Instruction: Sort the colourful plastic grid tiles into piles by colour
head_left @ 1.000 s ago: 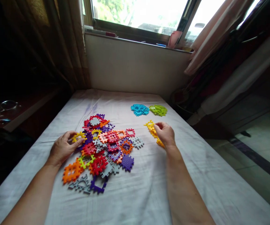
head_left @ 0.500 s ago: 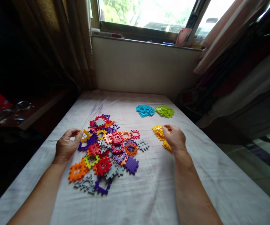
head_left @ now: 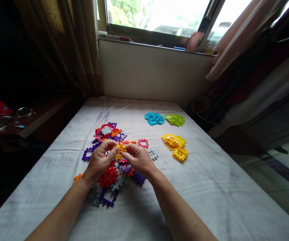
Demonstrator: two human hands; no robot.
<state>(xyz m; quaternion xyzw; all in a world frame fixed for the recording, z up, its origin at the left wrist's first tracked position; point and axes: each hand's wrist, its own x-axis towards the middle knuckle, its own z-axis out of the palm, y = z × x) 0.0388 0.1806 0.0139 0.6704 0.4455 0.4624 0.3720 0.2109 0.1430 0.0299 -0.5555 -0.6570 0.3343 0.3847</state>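
Over the mixed pile, my left hand (head_left: 100, 159) and my right hand (head_left: 141, 159) meet, both pinching one small yellow piece (head_left: 120, 151) between thumbs and fingers. Beneath them lie notched plastic pieces, among them a red piece (head_left: 108, 176), a purple frame (head_left: 107, 199) and a grey piece (head_left: 153, 154). My hands hide part of this pile. To the right rests a heap of yellow pieces (head_left: 174, 142). Farther back, a blue heap (head_left: 154, 118) sits beside a green heap (head_left: 174, 119).
A pale sheet (head_left: 209, 201) covers the table-like surface. Eyeglasses (head_left: 23, 112) rest on a dark side surface (head_left: 31, 124) at the left. Beyond the far edge stands a wall (head_left: 154, 73) under a window, with curtains at the left and hanging cloth at the right.
My right hand has left the yellow heap and moved left over the pile. My left hand has brought the yellow piece rightward, and both hands now hold it.
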